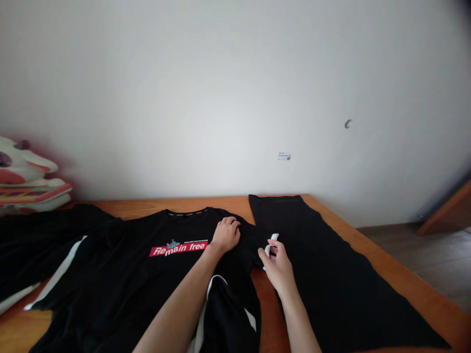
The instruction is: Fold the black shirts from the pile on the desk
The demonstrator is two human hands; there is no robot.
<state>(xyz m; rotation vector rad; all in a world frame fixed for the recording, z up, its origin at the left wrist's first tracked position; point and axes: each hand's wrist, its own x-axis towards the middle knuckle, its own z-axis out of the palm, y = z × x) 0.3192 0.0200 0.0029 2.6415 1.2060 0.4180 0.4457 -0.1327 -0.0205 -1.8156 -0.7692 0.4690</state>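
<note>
A black T-shirt (121, 264) with a red "Remain free" print lies spread on a wooden table (147, 208). My left hand (225, 234) rests on the shirt near its right-side shoulder, fingers curled and close together; whether cloth is between them is hidden. My right hand (276, 262) pinches the white-edged cuff of the sleeve on the right. Black trousers or similar dark cloth (331, 274) lie flat to the right, partly beneath that sleeve. Below my left forearm, a bunched black piece with white trim (228, 314) sits over the shirt.
More black clothing with white trim (33, 245) lies at the left. A cow-shaped toy with a keyboard (31, 181) stands at the back left. Behind the table rises a white wall (202, 98). The table's right edge slants toward a wooden floor (412, 250).
</note>
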